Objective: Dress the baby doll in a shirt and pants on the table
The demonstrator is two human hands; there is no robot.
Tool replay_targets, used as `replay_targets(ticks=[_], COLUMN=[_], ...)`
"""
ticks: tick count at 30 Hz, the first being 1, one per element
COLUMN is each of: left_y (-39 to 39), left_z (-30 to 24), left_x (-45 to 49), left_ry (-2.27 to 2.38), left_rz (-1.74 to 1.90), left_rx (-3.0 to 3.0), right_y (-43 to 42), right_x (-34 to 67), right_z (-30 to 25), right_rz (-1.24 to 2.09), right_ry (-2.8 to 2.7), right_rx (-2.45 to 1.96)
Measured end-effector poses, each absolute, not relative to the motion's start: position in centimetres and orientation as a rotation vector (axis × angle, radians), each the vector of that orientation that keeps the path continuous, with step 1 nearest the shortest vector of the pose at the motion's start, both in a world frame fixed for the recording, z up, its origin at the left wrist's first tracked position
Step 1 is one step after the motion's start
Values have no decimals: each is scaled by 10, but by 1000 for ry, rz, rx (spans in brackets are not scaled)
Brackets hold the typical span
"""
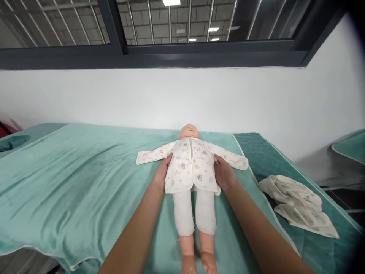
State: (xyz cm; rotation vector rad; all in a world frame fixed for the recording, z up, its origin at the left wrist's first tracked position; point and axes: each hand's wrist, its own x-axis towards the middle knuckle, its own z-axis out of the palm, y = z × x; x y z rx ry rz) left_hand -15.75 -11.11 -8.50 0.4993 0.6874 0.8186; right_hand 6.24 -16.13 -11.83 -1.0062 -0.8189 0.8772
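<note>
A baby doll (pixel 189 131) lies on its back on a green towel (pixel 71 179), head toward the wall. It wears a white printed shirt (pixel 190 163) with sleeves spread out, and its legs are in white cloth. My left hand (pixel 163 170) presses against the doll's left flank, fingers together along the shirt's edge. My right hand (pixel 222 172) presses against the other flank in the same way. Both hands clasp the torso from the sides.
A crumpled white printed garment (pixel 296 203) lies on the darker green cover (pixel 265 160) to the right. A white wall and a dark-framed window stand behind the table. Another green-covered table edge (pixel 352 146) shows at far right.
</note>
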Motion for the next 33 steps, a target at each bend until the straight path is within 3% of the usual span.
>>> replay_targets(ticks=[6,13,20,33], left_y=[-74,-39,-2,17], left_z=[-89,-86,-89,-111], left_x=[-152,-145,-192,-243], left_ry=[691,647,585,1363], left_rz=[889,895,1357,1900], left_rx=[571,543,431,824], right_y=[-135,-111,-93,-98], right_x=[63,83,135,180], right_z=[-108,-112,-110,-114], right_rz=[1125,1158,1127,1073], right_ry=[-604,-638,-381,-211], right_rx=[-1001,-853,-629,-670])
